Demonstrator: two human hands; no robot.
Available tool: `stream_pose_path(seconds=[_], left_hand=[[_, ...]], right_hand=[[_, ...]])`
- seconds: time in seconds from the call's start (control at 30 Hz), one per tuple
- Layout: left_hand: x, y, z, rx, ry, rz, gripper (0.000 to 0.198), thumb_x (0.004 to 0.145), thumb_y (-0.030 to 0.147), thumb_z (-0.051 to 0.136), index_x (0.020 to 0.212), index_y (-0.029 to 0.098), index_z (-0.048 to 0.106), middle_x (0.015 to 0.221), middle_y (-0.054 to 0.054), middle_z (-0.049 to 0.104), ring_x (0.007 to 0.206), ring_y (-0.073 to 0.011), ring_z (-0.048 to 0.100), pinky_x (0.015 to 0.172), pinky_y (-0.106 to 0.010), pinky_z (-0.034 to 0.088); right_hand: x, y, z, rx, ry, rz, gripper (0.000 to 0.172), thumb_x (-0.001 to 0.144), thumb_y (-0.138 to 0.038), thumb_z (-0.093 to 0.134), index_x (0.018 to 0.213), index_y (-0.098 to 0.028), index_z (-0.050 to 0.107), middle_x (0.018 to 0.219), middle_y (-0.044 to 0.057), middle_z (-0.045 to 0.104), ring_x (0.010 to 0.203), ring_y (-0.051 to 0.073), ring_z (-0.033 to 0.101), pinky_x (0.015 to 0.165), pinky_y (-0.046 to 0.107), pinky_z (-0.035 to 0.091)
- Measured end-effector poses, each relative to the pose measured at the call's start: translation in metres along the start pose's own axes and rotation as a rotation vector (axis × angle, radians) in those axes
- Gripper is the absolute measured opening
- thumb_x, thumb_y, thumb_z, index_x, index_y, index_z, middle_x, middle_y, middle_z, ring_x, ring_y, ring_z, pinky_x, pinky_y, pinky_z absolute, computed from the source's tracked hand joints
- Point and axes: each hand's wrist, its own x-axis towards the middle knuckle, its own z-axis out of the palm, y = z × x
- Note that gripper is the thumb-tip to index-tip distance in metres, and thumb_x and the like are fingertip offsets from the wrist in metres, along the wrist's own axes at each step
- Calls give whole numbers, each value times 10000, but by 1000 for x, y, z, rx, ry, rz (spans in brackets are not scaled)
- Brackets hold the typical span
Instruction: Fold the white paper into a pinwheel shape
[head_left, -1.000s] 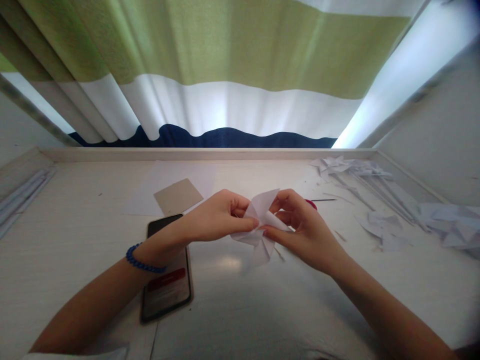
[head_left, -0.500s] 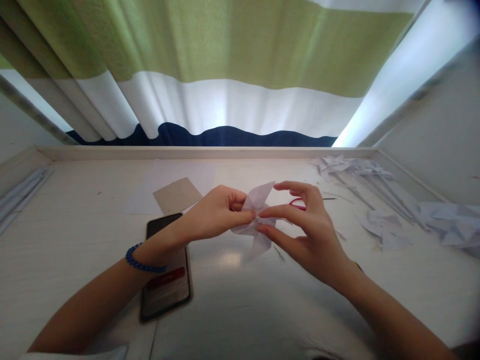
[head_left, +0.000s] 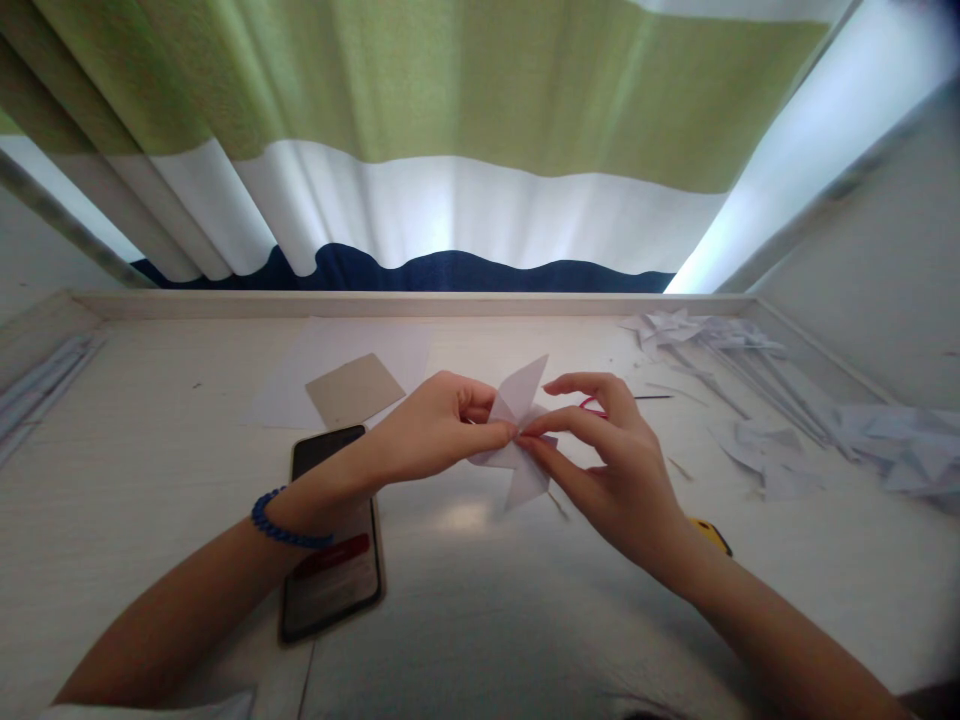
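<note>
A white folded paper pinwheel point(head_left: 520, 432) hangs just above the white table point(head_left: 150, 440), between both hands. My left hand point(head_left: 435, 430) pinches its centre from the left with closed fingers. My right hand point(head_left: 607, 460) pinches the centre from the right with thumb and forefinger, its other fingers stretched out above. A blue bead bracelet point(head_left: 285, 525) sits on my left wrist.
A phone point(head_left: 330, 560) lies under my left forearm, with a brown card point(head_left: 352, 388) on white paper behind it. Red-handled scissors point(head_left: 592, 405) peek out behind my right hand. Finished pinwheels on sticks point(head_left: 705, 340) and paper scraps point(head_left: 892, 450) fill the right side. A striped curtain point(head_left: 450, 150) hangs behind.
My right hand opened its upper fingers and shifted its pinch to the pinwheel's centre. The pinwheel turned slightly and rose a little. A yellow object now shows beside my right wrist.
</note>
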Motion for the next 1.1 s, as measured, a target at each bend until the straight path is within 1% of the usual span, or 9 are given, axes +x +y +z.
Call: stream_pose_path(seconds=[0.23, 0.33, 0.4, 0.43, 0.5, 0.57, 0.8, 0.93, 1.1], left_hand=[[0, 2, 0, -35, -1, -17, 80, 717, 186, 565, 711, 160, 640, 657, 36, 646, 577, -83, 539, 523, -164, 351], [0, 2, 0, -54, -21, -24, 96, 716, 174, 570, 747, 169, 661, 680, 37, 658, 579, -76, 541, 531, -160, 355], [1, 2, -1, -55, -38, -17, 104, 715, 175, 578, 760, 175, 672, 676, 37, 660, 570, -73, 537, 528, -159, 354], [1, 1, -2, -52, -46, -14, 106, 713, 173, 582, 761, 177, 677, 667, 39, 659, 562, -71, 533, 522, -158, 351], [1, 1, -3, -48, -56, -12, 107, 711, 167, 586, 755, 180, 683, 642, 44, 653, 539, -65, 520, 503, -154, 338], [1, 2, -3, -52, -64, -15, 105, 710, 161, 590, 740, 183, 687, 631, 49, 651, 526, -59, 511, 491, -150, 330], [1, 3, -3, -49, -89, -43, 91, 714, 194, 601, 743, 184, 687, 671, 39, 658, 559, -73, 528, 514, -153, 356], [1, 1, -5, -8, -100, -50, 123, 721, 237, 603, 793, 189, 689, 676, 33, 647, 570, -80, 525, 519, -156, 359], [1, 2, -8, 44, -132, -40, 142, 730, 284, 603, 780, 180, 686, 614, 38, 620, 535, -73, 500, 498, -149, 348]], right_hand=[[-1, 0, 2, 92, 10, 40, 90, 762, -126, 623, 829, -172, 584, 1022, 66, 482, 975, 183, 484, 825, 311, 413], [0, 1, 4, 186, 9, 109, 225, 749, -150, 648, 925, -186, 512, 976, 45, 504, 920, 169, 508, 785, 295, 434], [0, 3, 6, 270, -24, 186, 300, 749, -173, 658, 977, -209, 466, 931, 19, 523, 858, 156, 528, 737, 281, 448], [1, 3, 6, 319, -51, 223, 308, 756, -184, 655, 987, -221, 455, 908, 8, 531, 831, 152, 536, 714, 276, 453], [1, 3, 6, 408, -103, 271, 295, 772, -199, 643, 989, -236, 447, 879, -4, 541, 809, 152, 545, 702, 277, 457], [1, 3, 6, 466, -131, 283, 281, 777, -200, 638, 983, -239, 450, 880, -1, 546, 823, 161, 548, 720, 290, 458], [1, 3, 1, 517, -177, 279, 296, 761, -183, 655, 995, -218, 478, 933, 20, 563, 870, 176, 548, 755, 298, 448], [2, 2, 1, 532, -207, 280, 291, 765, -188, 655, 999, -212, 483, 913, 9, 572, 842, 160, 551, 713, 269, 446], [4, 1, -2, 560, -254, 287, 203, 781, -175, 635, 927, -206, 497, 823, -26, 558, 731, 113, 536, 616, 218, 426]])
